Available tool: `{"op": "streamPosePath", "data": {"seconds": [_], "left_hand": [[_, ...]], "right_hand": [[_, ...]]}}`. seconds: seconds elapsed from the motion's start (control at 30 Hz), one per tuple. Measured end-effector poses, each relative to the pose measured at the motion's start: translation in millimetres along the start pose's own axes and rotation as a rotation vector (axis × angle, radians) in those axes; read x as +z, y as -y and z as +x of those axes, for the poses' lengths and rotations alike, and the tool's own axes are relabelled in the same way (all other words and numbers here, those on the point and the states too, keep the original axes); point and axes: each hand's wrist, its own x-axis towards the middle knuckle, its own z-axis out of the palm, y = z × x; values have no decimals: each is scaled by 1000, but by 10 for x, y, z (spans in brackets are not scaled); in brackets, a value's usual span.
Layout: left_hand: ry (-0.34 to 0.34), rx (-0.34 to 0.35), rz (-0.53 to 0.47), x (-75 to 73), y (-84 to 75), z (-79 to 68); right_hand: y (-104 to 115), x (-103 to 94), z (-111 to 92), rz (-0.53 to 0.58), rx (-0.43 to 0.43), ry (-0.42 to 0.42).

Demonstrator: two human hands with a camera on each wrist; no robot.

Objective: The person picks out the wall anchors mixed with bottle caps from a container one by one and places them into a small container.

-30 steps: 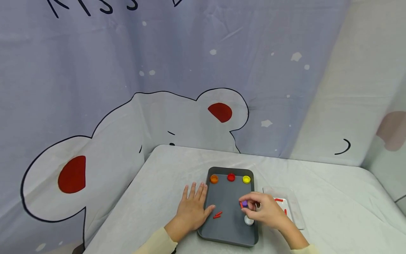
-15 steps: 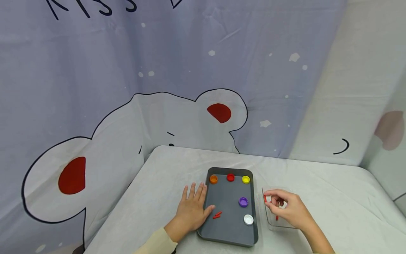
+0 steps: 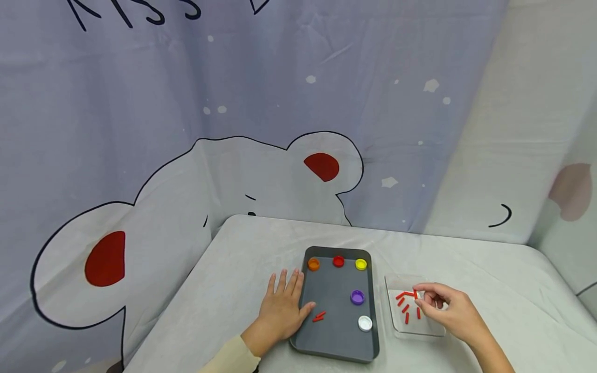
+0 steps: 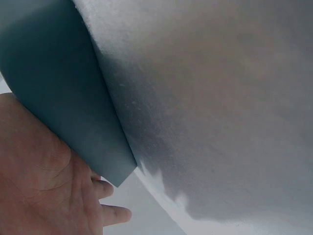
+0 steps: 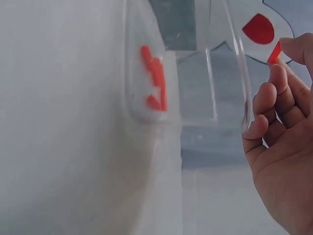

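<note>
My right hand (image 3: 438, 303) pinches a small red stick (image 5: 275, 52) between thumb and fingertips, above the clear plastic box (image 3: 417, 332). Several more red sticks (image 3: 405, 308) lie scattered inside that box. My left hand (image 3: 282, 308) lies with straight, spread fingers along the left edge of the grey tray (image 3: 333, 339); its thumb reaches over the rim. In the left wrist view the palm is beside the tray's dark side wall (image 4: 63, 93). Near the left thumb, a few red sticks (image 3: 319, 316) lie on the tray floor.
Along the tray's far end stand an orange round cap (image 3: 314, 264), a red cap (image 3: 338, 261) and a yellow cap (image 3: 361, 264). A purple cap (image 3: 357, 297) and a white cap (image 3: 365, 324) sit at its right side. A white cloth (image 3: 261, 243) covers the table; a printed curtain hangs behind.
My right hand has moved right, from over the purple cap in the tray to above the clear box, with a red stick between its fingers. My left hand has stayed in place.
</note>
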Motion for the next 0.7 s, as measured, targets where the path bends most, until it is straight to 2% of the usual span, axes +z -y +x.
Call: {"op": "streamPosePath", "data": {"seconds": [0.37,0.7], "left_hand": [[-7,1,7,0,-4,2],[-24,7,16,35,12,8]], "right_hand": [[-128,-57,-52,-3,36,20],[-52,23,-3,20,44,40]]}}
